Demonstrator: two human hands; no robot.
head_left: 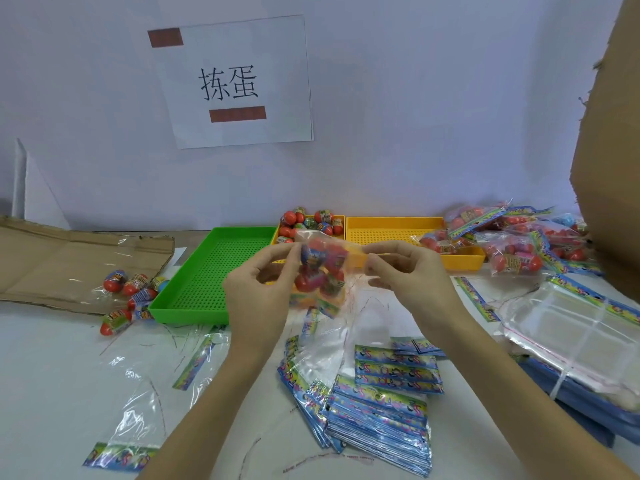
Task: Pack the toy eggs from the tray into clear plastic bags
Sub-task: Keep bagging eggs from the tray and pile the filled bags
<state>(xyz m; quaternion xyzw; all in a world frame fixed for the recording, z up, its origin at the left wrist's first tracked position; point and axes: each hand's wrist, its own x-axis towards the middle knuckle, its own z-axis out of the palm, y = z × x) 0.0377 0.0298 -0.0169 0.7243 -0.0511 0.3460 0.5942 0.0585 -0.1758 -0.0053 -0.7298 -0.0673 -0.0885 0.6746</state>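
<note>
Head view has you holding a filled bag in the air just in front of the yellow tray, and every place below is given from that tray.

Start with the big risks. The tabletop in front of the tray is littered with loose empty bags and a stack of printed header cards. If the bag slips, it drops into that clutter and the eggs inside could roll out among slippery plastic.

To the right of the tray sits a heap of packed bags, some of them lying over the tray's right edge. Toss the next one carelessly and the pile may slide.

Left of the tray is a green tray, and beyond that a few stray eggs lie in a clear bag on flattened cardboard; they look free to roll off.

Now the grip itself. Your left hand pinches the bag's upper left edge between thumb and forefinger; your right hand pinches the upper right edge the same way, other fingers loosely curled. The mouth looks stretched between them and probably not yet sealed, though the blur makes that hard to judge. Pull unevenly and the thin film may tear or the mouth gape.

Unpacked eggs remain at the tray's back left corner, so work is left.
</note>
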